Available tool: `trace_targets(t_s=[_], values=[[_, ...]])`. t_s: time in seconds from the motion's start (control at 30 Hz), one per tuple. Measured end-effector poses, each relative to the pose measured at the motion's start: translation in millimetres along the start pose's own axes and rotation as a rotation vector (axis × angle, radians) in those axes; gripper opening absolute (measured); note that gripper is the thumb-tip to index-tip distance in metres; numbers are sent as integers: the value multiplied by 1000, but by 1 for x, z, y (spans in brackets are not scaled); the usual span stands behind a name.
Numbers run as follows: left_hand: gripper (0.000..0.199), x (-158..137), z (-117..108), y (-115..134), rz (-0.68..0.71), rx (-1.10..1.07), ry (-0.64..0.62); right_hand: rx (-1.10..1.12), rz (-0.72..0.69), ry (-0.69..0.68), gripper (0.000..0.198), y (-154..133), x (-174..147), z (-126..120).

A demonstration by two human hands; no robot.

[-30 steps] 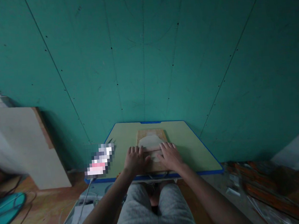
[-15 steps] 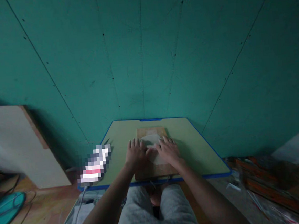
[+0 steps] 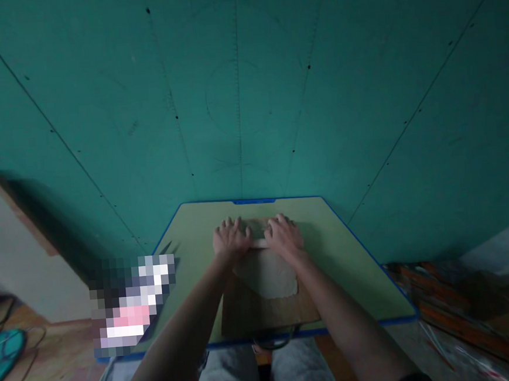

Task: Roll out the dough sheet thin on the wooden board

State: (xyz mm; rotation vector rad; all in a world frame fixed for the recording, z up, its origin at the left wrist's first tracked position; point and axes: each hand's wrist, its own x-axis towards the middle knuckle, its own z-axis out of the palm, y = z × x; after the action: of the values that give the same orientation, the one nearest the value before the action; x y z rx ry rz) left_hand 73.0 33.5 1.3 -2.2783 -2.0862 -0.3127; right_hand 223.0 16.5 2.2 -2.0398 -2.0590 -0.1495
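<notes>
A flat, pale sheet of dough [image 3: 267, 274] lies on a wooden cutting board [image 3: 268, 317] with a cord loop at its near edge. Across the far part of the dough runs a light rolling pin [image 3: 260, 243], its middle showing between my hands. My left hand [image 3: 232, 239] is curled over the pin's left end. Over the right end bends my right hand [image 3: 284, 235], with its fingers pointing away from me. Both ends of the pin are hidden under the palms.
The board rests on a pale green table [image 3: 349, 277] with a blue rim, against a green wall [image 3: 238, 98]. A blurred-out object [image 3: 135, 305] sits at the table's left edge, near a pointed dark item [image 3: 165, 248]. A pale panel [image 3: 16, 250] leans at left; clutter [image 3: 458, 315] fills the right floor.
Both hands have moved away from me along the board with the rolling pin, uncovering the nearer part of the dough. The camera view has tilted and come closer.
</notes>
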Motion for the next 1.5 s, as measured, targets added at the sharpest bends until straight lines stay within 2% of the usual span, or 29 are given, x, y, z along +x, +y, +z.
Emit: trace_targets(t_s=[0.2, 0.47, 0.67, 0.8, 1.0, 1.2, 1.3, 1.5], values=[[48, 18, -1, 1, 20, -3, -53, 9, -12, -8, 30, 5, 19, 7], [38, 22, 6, -1, 55, 21, 40, -20, 18, 33, 28, 2, 24, 11], [39, 0, 9, -6, 47, 30, 123, -12, 31, 72, 26, -2, 3, 11], [44, -20, 7, -12, 27, 5, 92, 14, 35, 100, 25, -3, -12, 10], [36, -45, 3, -20, -5, -27, 66, 38, 20, 101, 19, -8, -35, 4], [33, -72, -10, -23, 19, -27, 38, 63, 28, 76, 22, -13, -61, -8], [34, -82, -14, -23, 36, -26, 4, 69, 77, 31, 24, -16, -71, -14], [37, -85, -15, -18, -5, -10, -47, 70, 158, -71, 31, -19, -73, -15]])
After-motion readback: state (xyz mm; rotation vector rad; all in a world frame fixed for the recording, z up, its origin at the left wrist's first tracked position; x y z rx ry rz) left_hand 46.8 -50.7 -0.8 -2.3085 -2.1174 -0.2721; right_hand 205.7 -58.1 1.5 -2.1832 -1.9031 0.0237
